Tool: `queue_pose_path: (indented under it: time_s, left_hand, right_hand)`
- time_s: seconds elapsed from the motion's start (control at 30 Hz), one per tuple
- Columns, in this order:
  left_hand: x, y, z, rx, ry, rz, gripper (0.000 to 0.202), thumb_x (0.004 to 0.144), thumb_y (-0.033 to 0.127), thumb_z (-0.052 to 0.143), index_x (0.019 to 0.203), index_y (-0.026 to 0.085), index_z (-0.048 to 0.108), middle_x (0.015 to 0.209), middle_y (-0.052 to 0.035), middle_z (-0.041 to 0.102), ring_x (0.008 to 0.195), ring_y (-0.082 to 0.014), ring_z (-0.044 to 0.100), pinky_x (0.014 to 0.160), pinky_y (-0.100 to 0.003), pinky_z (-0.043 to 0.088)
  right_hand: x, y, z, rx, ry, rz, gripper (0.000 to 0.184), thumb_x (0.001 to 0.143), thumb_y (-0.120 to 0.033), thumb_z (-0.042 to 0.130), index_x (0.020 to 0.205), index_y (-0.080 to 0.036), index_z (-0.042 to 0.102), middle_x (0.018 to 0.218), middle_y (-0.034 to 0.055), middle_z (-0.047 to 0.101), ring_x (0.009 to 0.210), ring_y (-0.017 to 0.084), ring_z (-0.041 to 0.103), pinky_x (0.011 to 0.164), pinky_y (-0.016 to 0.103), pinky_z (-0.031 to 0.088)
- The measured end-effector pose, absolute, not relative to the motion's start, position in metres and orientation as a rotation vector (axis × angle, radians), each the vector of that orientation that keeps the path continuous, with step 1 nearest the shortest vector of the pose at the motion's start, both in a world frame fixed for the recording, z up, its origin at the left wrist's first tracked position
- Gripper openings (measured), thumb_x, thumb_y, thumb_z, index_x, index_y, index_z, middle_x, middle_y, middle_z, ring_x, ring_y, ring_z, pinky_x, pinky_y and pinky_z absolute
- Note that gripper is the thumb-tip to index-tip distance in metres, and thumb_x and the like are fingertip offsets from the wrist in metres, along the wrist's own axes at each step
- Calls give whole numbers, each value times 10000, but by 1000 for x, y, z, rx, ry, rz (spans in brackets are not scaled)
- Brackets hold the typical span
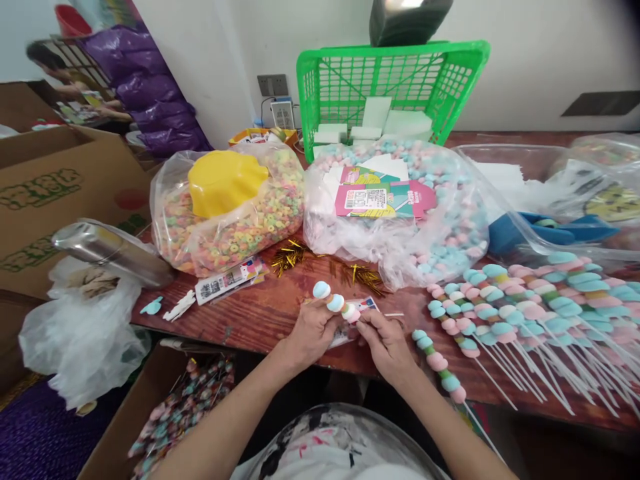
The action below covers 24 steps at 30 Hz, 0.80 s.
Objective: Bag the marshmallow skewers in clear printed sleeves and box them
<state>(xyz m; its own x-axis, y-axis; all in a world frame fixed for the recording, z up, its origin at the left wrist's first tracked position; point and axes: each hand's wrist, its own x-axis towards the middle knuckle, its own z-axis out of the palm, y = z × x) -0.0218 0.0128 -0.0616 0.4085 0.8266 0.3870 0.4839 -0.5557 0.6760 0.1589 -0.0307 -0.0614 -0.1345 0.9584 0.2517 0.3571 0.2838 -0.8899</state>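
Between my two hands is a marshmallow skewer (pixel 336 303) with blue, white and pink pieces, tilted down to the right. My left hand (pixel 311 333) is closed around its side, with the thumb and fingers against the candies. The fingers of my right hand (pixel 384 341) pinch its lower end by a pink marshmallow. The stick itself is hidden by the candies and fingers. Beneath my hands lies a printed packet (pixel 367 304), partly covered. To the right, a finished-looking skewer (pixel 437 362) rests at the table edge, its white stick hanging over.
A pile of marshmallow skewers (pixel 530 307) covers the right side. Behind stand a bag of marshmallows (pixel 460 220), a bag of ring candies (pixel 225 240) with a yellow bowl (pixel 225 180), and a green basket (pixel 390 57). At left are a steel flask (pixel 115 253) and a carton (pixel 113 427) of skewers.
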Motion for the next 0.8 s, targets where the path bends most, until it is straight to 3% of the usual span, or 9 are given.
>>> queue_pose_path:
  time_s: [0.1,0.23,0.4,0.53,0.63,0.8]
  left_hand:
    - [-25,14,-62,2201,1203,1041,232,900,261,500,711,168,599,665,-7,555,622,-129,507,606,-250,408]
    - [-25,15,-61,2292,1091,967,189,899,243,532,753,168,626,688,-20,591,685,-140,541,658,-260,414]
    - [-26,18,-63,2214,1108,969,190,905,241,550,773,162,662,697,-30,637,683,-136,562,669,-261,424]
    - [-30,19,-62,2102,1054,981,195,896,269,579,782,159,693,719,-36,668,685,-131,586,664,-250,444]
    - [-31,18,-62,2059,1010,990,197,890,287,592,802,158,712,735,-43,682,694,-132,603,665,-247,454]
    - [-27,16,-62,2024,985,1016,182,880,295,610,826,165,725,768,-49,702,718,-138,629,689,-253,473]
  right_hand:
    - [164,-30,-63,-1231,-1697,839,214,924,-313,462,782,-211,586,686,-10,579,626,132,514,611,252,402]
    - [175,-21,-61,-1313,-1648,820,212,933,-320,460,786,-209,565,660,-27,529,614,122,480,583,236,389]
    - [189,-26,-55,-1329,-1444,763,210,937,-332,470,832,-196,591,758,3,580,709,137,543,658,249,459]
    - [208,-51,-46,-1361,-1340,676,152,918,-290,517,969,-197,627,748,6,600,623,123,538,572,234,469]
    - [227,-67,-39,-1380,-1444,538,112,890,-229,561,970,-211,638,739,-1,617,569,111,540,527,223,462]
    - [257,-75,-34,-1338,-1808,188,128,863,-150,567,941,-219,642,865,27,684,783,166,665,721,264,532]
